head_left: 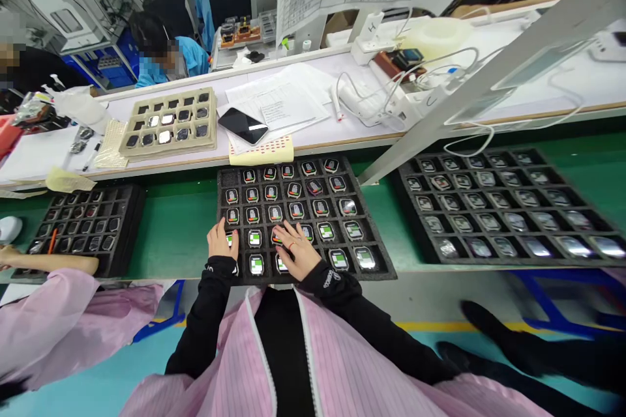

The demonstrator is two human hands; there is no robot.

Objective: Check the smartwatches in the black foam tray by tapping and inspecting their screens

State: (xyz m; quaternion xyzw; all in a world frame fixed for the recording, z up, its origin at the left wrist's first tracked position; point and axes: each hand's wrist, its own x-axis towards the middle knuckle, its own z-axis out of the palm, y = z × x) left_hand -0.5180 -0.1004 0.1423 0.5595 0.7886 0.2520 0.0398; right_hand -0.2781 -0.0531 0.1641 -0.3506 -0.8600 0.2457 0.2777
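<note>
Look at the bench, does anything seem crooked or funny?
A bit: the black phone lies slanted on loose papers, unlike the watches lined up in the middle black tray. I see no spills.

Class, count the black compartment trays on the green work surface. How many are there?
3: one left tray, partly covered by a co-worker's arm; one middle tray; one right tray. Others may be hidden underneath.
</note>
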